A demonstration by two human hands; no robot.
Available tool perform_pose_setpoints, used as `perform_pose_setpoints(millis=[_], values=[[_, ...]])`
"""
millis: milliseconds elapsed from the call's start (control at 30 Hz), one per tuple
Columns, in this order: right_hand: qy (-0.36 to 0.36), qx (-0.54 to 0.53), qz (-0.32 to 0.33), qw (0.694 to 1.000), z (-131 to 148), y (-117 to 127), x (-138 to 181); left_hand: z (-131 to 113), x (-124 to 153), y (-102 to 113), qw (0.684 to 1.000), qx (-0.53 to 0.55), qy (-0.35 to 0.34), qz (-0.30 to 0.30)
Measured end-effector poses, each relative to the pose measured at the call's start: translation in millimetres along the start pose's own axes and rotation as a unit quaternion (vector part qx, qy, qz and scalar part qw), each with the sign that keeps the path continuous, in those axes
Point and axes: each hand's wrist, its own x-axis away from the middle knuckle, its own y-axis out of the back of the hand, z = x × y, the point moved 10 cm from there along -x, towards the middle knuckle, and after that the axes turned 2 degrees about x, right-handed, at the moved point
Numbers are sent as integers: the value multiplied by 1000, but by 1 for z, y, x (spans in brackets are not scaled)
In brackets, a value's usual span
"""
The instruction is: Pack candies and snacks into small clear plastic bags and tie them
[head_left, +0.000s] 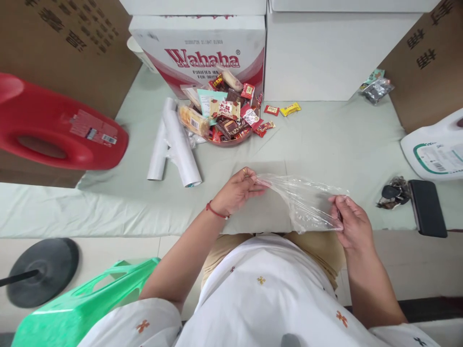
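Observation:
A clear plastic bag (302, 202) is stretched between my hands above the table's front edge. My left hand (243, 189), with a red string bracelet at the wrist, pinches its left end. On the other side my right hand (350, 219) grips the bag between thumb and fingers. The film looks thin, creased and see-through, and I see nothing inside it. Beyond my left hand stands a bowl (231, 141) heaped with wrapped snacks (224, 109). Two white paper-like rolls (182, 149) lie left of the bowl, one across the other.
A red candy (271, 110) and a yellow candy (290, 109) lie right of the bowl. White boxes (213, 38) line the back. A red jug (54, 125) is at left; a white jug (436, 147), keys (394, 193) and a black phone (428, 208) are at right. A green stool (83, 303) stands below.

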Motion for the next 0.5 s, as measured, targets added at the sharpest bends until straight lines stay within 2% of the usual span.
perform_pose_setpoints(millis=[67, 133, 200, 233, 300, 367, 433, 500], values=[[2, 10, 10, 1000, -3, -8, 3, 10, -3, -2, 996, 77, 3, -44], [13, 21, 16, 1000, -6, -20, 7, 22, -6, 6, 985, 96, -10, -145], [28, 36, 22, 999, -8, -32, 11, 27, -4, 18, 964, 48, -53, -254], [37, 44, 26, 998, -7, -38, 13, 22, -2, 22, 953, 2, -88, -291], [54, 64, 33, 996, -4, -45, 16, 2, 3, 23, 925, -118, -165, -321], [64, 80, 37, 994, 1, -49, 16, -21, 9, 22, 893, -224, -218, -323], [62, 72, 33, 995, 4, -48, 11, -38, 12, 30, 881, -253, -223, -332], [40, 25, 25, 999, 3, -47, 4, -43, 11, 45, 900, -205, -181, -341]])
